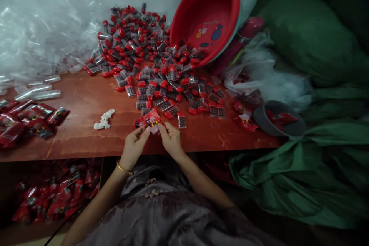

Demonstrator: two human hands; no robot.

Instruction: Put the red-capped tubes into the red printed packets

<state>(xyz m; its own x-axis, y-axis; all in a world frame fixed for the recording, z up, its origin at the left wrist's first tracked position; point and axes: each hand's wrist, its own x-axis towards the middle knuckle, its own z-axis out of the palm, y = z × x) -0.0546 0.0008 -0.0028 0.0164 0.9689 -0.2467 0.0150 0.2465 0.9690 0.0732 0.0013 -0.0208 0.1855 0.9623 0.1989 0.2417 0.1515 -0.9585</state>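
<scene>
Both of my hands grip one small red printed plastic packet (150, 118) just above the table's front edge. My left hand (135, 144) pinches its left part between thumb and fingers. At its right end, my right hand (172, 140) is closed on the packet near a pinkish patch. Right behind it lie several small clear containers with red caps and dark contents (165, 105), part of a large heap. A crumpled whitish scrap (104, 119) lies on the table to the left of my hands.
Clear plastic sleeves (43, 34) pile up at left, with filled red packets (29, 121) before them. A red basin (207, 15) leans behind the heap. At right are a grey bowl (278, 119) and green sacks (314, 34). More red packets (60, 192) lie below the tabletop (77, 100).
</scene>
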